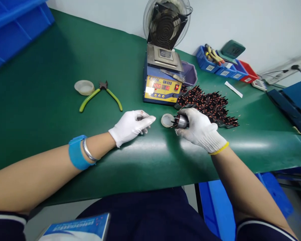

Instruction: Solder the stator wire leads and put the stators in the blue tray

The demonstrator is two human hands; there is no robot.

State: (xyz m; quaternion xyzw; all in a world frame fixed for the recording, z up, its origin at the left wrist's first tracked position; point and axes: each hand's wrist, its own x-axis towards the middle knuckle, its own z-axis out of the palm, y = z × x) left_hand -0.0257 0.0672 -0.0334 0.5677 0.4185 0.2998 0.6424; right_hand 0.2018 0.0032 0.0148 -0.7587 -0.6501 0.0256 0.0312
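Note:
My right hand (199,129), in a white knit glove with a yellow cuff, grips a cylindrical metal part (181,122) with dark prongs on its left end. Those prongs are at the right rim of a small round white dish (167,120). Left of the dish, my left hand (133,126) wears a white glove; its thumb and fingers are pressed together, and what they hold, if anything, is too small to name. Many dark parts with copper windings (213,105) lie behind my right hand.
Behind the dish stands a blue and yellow soldering pot (163,88) with a fan (165,28) above. Green-handled cutters (90,99) and another white dish (84,87) lie left. Small bins (224,71) line the back right; blue crates (17,30) stand far left.

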